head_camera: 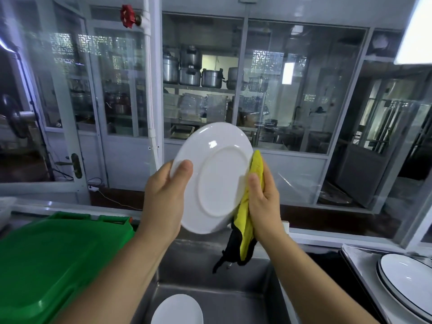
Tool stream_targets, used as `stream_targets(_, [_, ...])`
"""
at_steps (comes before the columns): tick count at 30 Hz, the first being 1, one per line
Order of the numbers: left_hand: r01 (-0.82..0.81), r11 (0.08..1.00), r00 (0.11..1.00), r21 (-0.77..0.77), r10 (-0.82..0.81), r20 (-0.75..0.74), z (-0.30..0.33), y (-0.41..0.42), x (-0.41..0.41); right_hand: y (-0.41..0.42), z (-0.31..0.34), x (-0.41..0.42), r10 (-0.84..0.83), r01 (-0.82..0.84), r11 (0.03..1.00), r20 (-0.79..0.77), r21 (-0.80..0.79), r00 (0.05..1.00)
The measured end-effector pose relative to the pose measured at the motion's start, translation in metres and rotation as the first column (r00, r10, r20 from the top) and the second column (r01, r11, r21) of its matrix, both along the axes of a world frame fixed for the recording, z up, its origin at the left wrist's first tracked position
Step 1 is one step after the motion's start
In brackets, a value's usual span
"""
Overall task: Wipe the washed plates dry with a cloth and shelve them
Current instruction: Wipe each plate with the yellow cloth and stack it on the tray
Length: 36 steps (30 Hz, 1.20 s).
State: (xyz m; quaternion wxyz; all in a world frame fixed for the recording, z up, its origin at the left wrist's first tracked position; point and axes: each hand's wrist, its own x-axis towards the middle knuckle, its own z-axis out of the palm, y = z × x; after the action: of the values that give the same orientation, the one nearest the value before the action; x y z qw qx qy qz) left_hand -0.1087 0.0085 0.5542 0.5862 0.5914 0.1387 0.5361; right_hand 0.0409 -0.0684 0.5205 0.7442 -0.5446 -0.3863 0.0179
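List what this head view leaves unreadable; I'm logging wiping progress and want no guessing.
- White plate: front face turned away; only its underside shows.
- Yellow cloth: contact hidden behind the plate and right hand.
- Plate in the sink: cut off by the bottom edge.

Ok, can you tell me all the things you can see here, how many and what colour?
Round white ceramic plate: one, white, held up over the sink, underside showing.
Yellow cloth with black edging: one, against the plate's right edge.
Steel sink: one, grey, below the hands.
Plain white plate: one, in the sink.
White plates with dark rims: a stack, count unclear, on the right counter.
Green plastic bin lid: one, left.
Red valve wheel: one, top left.
Metal pots: several, behind glass.
Left hand: grips the plate.
Right hand: holds the cloth.
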Motion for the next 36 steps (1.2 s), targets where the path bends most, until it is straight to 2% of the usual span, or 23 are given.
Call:
stream_targets(2, [0.047, 0.998, 0.998, -0.036, -0.046, 0.031, -0.003, -0.001, 0.002, -0.006, 0.002, -0.003, 0.033, -0.027, 0.998, -0.129, 0.052, 0.991])
stream_targets(5, [0.192, 0.978, 0.980, -0.083, -0.196, -0.039, -0.007, 0.017, -0.001, -0.018, 0.011, 0.007, 0.032, -0.028, 0.999, -0.098, 0.042, 0.995])
stream_targets(9, [0.342, 0.932, 0.888, -0.121, -0.363, -0.284, 0.007, 0.048, -0.009, -0.026, 0.018, 0.019, 0.018, 0.003, 0.990, 0.148, -0.138, 0.989])
stream_targets(12, [0.345, 0.933, 0.845, -0.101, -0.356, -0.398, 0.015, 0.047, -0.006, -0.022, 0.018, 0.020, -0.042, 0.124, 0.969, 0.352, -0.215, 0.935])
stream_targets(16, [0.280, 0.960, 0.882, -0.023, -0.267, -0.389, 0.009, 0.041, -0.001, -0.023, 0.025, 0.024, -0.059, 0.247, 0.943, 0.619, -0.224, 0.783])
stream_targets(20, [0.299, 0.946, 0.868, 0.126, -0.214, -0.448, 0.003, 0.030, 0.007, -0.017, 0.043, 0.022, -0.058, 0.382, 0.908, 0.850, -0.173, 0.523])
stream_targets(22, [0.313, 0.936, 0.869, 0.159, -0.215, -0.446, 0.002, 0.025, 0.010, -0.015, 0.051, 0.021, -0.059, 0.392, 0.912, 0.909, -0.118, 0.412])
stream_targets(24, [0.297, 0.944, 0.886, 0.141, -0.217, -0.411, 0.004, 0.023, 0.010, -0.014, 0.056, 0.024, -0.066, 0.378, 0.918, 0.893, -0.120, 0.445])
stream_targets(27, [0.226, 0.972, 0.931, 0.070, -0.194, -0.309, 0.009, 0.020, 0.009, -0.012, 0.054, 0.031, -0.092, 0.327, 0.931, 0.762, -0.163, 0.642])
stream_targets(30, [0.138, 0.990, 0.967, 0.002, -0.134, -0.218, 0.012, 0.017, 0.007, -0.013, 0.047, 0.032, -0.064, 0.195, 0.959, 0.515, -0.205, 0.855])
stream_targets(32, [0.084, 0.996, 0.985, -0.013, -0.085, -0.151, 0.011, 0.014, 0.004, -0.013, 0.035, 0.029, -0.010, 0.069, 0.981, 0.310, -0.180, 0.951])
stream_targets(34, [0.040, 0.998, 0.997, -0.050, -0.043, -0.058, 0.006, 0.011, 0.004, -0.011, 0.020, 0.022, 0.052, -0.040, 0.994, 0.110, -0.106, 0.993])
stream_targets(36, [0.049, 0.993, 0.999, -0.103, -0.050, -0.009, -0.001, 0.009, 0.006, -0.012, 0.009, 0.016, 0.071, -0.072, 0.997, -0.039, -0.035, 0.997])
